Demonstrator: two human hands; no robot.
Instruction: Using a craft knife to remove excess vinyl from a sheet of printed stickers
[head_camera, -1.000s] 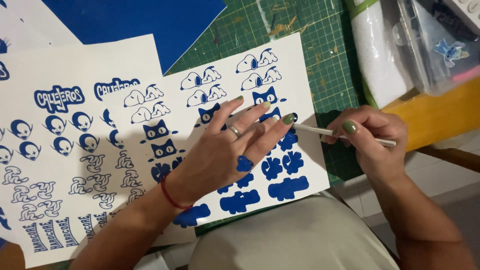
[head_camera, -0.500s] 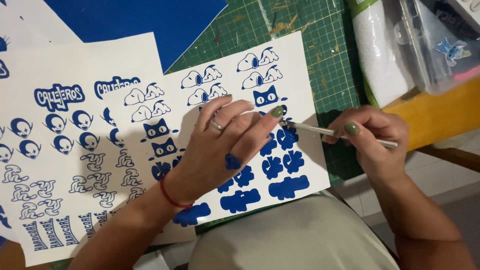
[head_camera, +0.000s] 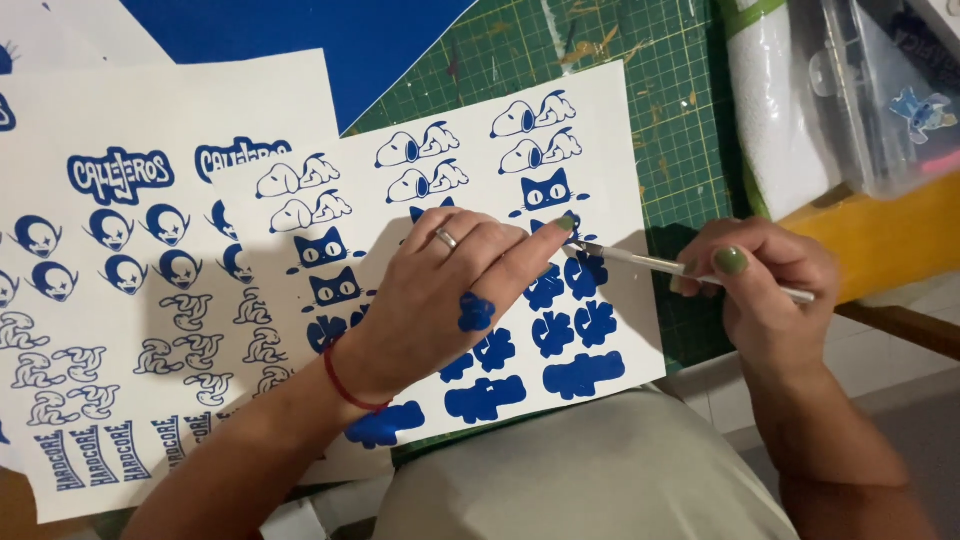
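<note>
A white sheet of blue sticker cut-outs (head_camera: 620, 160) lies on a green cutting mat (head_camera: 620, 60). It shows dogs, cat heads and solid blue shapes. My left hand (head_camera: 450, 290) rests flat on the sheet, its index fingertip pressing beside a cat-head sticker. A scrap of blue vinyl (head_camera: 476, 312) clings to the side of that hand. My right hand (head_camera: 765, 285) holds a thin craft knife (head_camera: 650, 263) like a pen, its tip touching the sheet right at my left fingertip.
A second white sticker sheet (head_camera: 120, 300) with blue lettering and small figures overlaps on the left. A plain blue sheet (head_camera: 300, 40) lies at the top. A white roll (head_camera: 780, 130) and a clear plastic box (head_camera: 890, 90) stand at the right, over a yellow table edge (head_camera: 880, 240).
My left hand has slid left and down over the sheet, uncovering the cat-head stickers. The knife tip has moved left with it to meet my index fingertip.
</note>
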